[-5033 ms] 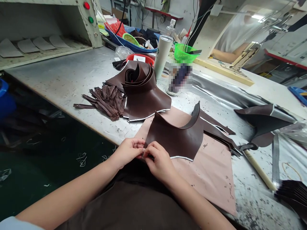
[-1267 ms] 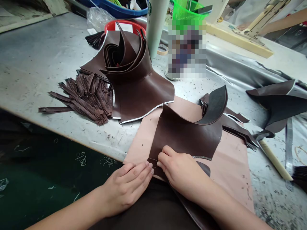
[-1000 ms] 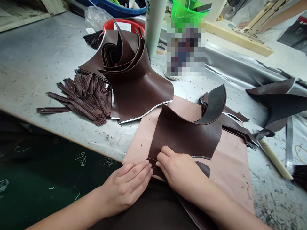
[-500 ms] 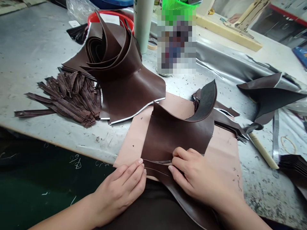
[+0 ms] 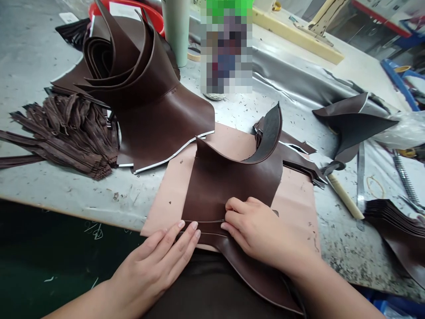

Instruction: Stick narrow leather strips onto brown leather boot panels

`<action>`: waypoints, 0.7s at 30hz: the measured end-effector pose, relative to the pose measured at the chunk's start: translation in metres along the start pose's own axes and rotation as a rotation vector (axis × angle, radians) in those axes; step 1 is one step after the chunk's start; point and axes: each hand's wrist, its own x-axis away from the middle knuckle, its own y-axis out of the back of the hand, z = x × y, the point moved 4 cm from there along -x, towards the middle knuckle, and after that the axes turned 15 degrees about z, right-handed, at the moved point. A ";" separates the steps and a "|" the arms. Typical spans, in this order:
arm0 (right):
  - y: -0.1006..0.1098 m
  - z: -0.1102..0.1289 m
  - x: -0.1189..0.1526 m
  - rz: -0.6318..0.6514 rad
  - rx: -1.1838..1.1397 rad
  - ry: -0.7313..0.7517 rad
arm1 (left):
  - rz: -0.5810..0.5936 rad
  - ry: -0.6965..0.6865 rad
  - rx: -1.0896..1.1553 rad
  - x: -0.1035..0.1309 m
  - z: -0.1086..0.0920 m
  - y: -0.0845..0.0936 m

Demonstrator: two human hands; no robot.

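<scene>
A dark brown leather panel [image 5: 229, 186], its far end curling up, lies at the table's front. Along its near edge runs a narrow brown strip [image 5: 206, 227], where a second leather piece [image 5: 262, 281] meets it and drapes toward my lap. My left hand [image 5: 159, 252] rests with its fingers stretched out flat on the left end of this join. At the right of the join, my right hand [image 5: 254, 228] has its fingers curled and pressed together on the leather edge. The fingertips hide part of the seam there.
Under the work lies a pinkish board [image 5: 162, 201]. Rolled leather panels [image 5: 159, 106] and a heap of brown zippers [image 5: 66, 137] sit left. Scissors [image 5: 332, 168], a pale-handled tool [image 5: 345, 195] and stacked dark pieces [image 5: 392, 226] lie right. A green cup [image 5: 175, 35] stands behind.
My left fingers have straightened and spread slightly on the join. The gap between panel and strip by my right fingers has closed. The whole view has shifted, moving the scene leftward.
</scene>
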 end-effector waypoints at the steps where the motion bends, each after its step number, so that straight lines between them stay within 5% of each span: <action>1: 0.000 0.000 -0.001 -0.001 0.008 0.001 | -0.001 -0.005 -0.008 0.000 0.000 0.000; 7: 0.001 0.006 -0.007 0.025 0.098 -0.032 | -0.019 -0.080 -0.074 -0.012 -0.007 -0.003; 11: 0.005 -0.007 0.003 0.017 0.089 -0.260 | -0.001 -0.150 -0.081 -0.028 -0.008 -0.002; 14: 0.002 -0.035 0.019 -0.021 -0.157 -0.367 | -0.014 -0.249 -0.053 -0.037 -0.007 0.001; 18: -0.015 -0.061 0.034 -0.056 -0.671 -0.232 | -0.037 -0.289 0.012 -0.045 -0.005 0.001; 21: -0.025 -0.065 0.039 -0.160 -0.778 -0.198 | -0.045 -0.284 0.043 -0.050 -0.005 -0.003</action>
